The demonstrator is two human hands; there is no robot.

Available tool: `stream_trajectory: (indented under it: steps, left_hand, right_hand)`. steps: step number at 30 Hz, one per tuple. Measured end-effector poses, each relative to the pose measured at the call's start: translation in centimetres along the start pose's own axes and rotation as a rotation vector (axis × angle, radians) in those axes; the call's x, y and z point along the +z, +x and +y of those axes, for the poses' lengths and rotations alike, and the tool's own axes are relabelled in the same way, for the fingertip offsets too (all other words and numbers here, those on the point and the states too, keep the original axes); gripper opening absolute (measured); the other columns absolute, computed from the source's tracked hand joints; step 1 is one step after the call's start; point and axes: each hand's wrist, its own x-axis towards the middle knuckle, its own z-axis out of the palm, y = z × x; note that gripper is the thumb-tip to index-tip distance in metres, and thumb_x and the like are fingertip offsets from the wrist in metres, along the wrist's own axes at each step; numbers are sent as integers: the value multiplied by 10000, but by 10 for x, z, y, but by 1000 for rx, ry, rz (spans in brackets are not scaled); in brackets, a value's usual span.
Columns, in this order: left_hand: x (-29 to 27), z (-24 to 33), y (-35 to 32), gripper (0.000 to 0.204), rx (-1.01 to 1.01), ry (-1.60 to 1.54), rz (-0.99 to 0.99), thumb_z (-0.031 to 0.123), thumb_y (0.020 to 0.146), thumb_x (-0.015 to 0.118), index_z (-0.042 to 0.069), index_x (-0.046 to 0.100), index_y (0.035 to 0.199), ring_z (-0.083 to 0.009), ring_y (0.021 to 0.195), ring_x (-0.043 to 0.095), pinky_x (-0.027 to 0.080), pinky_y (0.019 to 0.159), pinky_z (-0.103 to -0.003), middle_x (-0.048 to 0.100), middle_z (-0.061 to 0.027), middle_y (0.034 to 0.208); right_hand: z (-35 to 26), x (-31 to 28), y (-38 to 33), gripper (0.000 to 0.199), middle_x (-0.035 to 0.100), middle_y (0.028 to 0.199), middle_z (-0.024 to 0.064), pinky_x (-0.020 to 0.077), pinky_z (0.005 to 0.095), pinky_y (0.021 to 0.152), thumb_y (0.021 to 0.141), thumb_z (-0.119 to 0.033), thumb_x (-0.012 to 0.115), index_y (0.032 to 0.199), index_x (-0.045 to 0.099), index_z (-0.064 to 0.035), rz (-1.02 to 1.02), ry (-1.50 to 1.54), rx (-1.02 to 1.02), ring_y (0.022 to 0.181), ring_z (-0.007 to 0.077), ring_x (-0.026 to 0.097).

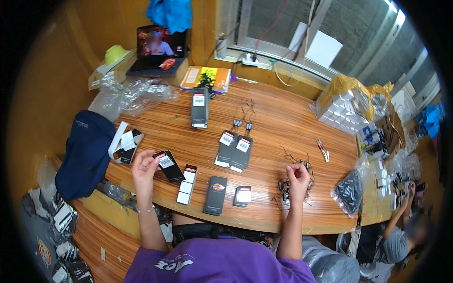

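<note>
Left hand (144, 166) grip pinches black box (169, 166), sticking out to its rt.

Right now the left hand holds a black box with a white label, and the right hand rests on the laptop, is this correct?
Not quite. The left hand does hold the black box with a white label, but the right hand is at a tangle of thin wires on the table; the laptop sits far off. The head view shows it.

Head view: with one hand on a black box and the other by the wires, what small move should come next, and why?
Probably bring the right hand with one wired part from the tangle of small wired parts toward the labelled black box. The left hand has that box in its grip, while the right hand is closed over the tangle.
</note>
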Motion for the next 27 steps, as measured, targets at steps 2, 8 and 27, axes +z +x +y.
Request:
stream_trajectory:
  steps: [2,8,27]
  left_hand:
    - [-15,1,-6,206,21,22,41,24,844,566,8,511,1041,-59,672,542,424,611,-176,626,-45,810]
    - [-62,18,-27,181,6,52,225,21,838,575,14,512,1007,-55,670,545,430,605,-179,631,-45,814]
    - [3,23,6,245,-1,-425,-14,60,857,558,61,482,1091,-119,828,581,506,730,-277,587,-53,968]
  right_hand:
    - [4,7,4,78,530,657,-27,362,176,551,794,-38,637,756,584,4,-21,-63,-40,599,34,445]
    - [-2,38,3,75,557,635,-13,373,182,536,779,-32,653,762,610,27,-88,-172,-80,577,39,447]
    - [-3,-105,66,147,640,752,125,460,280,597,753,-69,631,884,647,-3,58,-732,-100,649,160,599]
